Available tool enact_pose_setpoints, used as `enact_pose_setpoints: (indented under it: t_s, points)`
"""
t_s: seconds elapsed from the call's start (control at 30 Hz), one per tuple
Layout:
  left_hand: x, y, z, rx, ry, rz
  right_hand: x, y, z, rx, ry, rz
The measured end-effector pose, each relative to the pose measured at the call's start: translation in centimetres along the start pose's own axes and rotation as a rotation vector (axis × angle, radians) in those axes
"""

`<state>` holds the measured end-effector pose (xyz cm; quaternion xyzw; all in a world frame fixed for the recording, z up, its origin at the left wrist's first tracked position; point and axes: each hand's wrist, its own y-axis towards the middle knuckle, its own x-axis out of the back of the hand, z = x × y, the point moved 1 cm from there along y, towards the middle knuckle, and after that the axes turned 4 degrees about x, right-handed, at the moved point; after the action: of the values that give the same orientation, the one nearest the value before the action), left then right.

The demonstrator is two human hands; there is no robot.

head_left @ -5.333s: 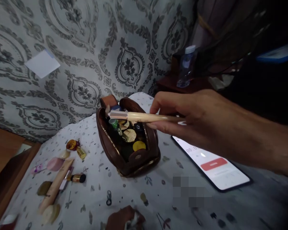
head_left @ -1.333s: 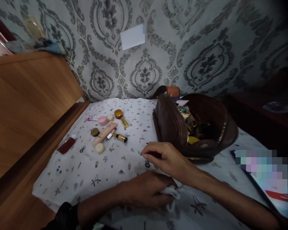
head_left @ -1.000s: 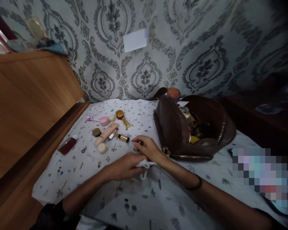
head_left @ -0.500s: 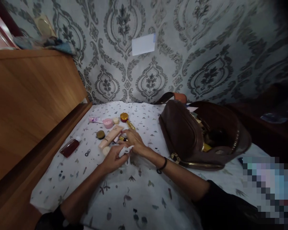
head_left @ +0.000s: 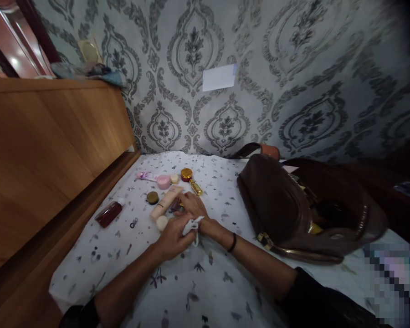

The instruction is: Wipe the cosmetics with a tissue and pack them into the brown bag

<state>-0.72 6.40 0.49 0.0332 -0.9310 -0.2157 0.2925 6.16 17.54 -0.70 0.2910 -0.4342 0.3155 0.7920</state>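
Note:
My left hand is closed on a crumpled white tissue beside my other wrist. Farther forward, my right hand has its fingers curled over a small dark item with a gold part, next to a peach tube. Around them on the patterned sheet lie a cream round lid, an olive round jar, a pink jar, a small cream jar, a gold-topped jar and a gold tube.
A brown bag stands unzipped on the right. On the left are a bottle of red liquid, a pink-and-white tube and a wooden board. The patterned wall rises behind the sheet.
The view has shifted, so everything sits farther right and slightly lower. My right hand's fingers are now drawn in over the dark item, and the gold tube shows more fully.

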Motion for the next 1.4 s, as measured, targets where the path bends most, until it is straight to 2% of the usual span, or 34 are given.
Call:
enact_pose_setpoints:
  t_s: [0.13, 0.3, 0.43, 0.57, 0.73, 0.87, 1.03, 1.2, 1.4]
  points:
    - [0.0, 0.0, 0.1, -0.011, 0.011, -0.018, -0.2, 0.0, -0.4, 0.005, 0.136, -0.045]
    - [0.5, 0.0, 0.0, 0.014, 0.011, -0.056, 0.3, -0.2, -1.0, 0.041, 0.452, -0.202]
    - [1.3, 0.1, -0.4, 0.082, -0.035, -0.204, 1.3, -0.7, -1.6, -0.014, 0.772, -0.3]
    - [1.9, 0.3, -0.2, 0.218, -0.106, -0.337, 2.4, -2.8, -1.9, -0.08, 1.09, -0.271]
    - [1.6, 0.3, 0.5, 0.303, -0.094, -0.359, 2.6, -6.2, -1.3, -0.286, 1.736, -0.172]
    - [1.3, 0.1, 0.4, 0.28, -0.056, -0.341, 2.5, -7.7, -0.4, -0.332, 1.791, -0.198]
    - [0.9, 0.0, 0.0, 0.253, 0.037, -0.276, 2.3, -8.4, 0.4, -0.316, 1.745, -0.201]
    - [0.7, -0.2, 0.3, 0.252, 0.212, -0.225, 0.8, -8.8, 0.7, -0.297, 1.669, -0.229]
    - [0.4, -0.5, 0.8, 0.178, 0.284, -0.081, -0.3, -10.2, 0.6, -0.282, 1.638, -0.155]
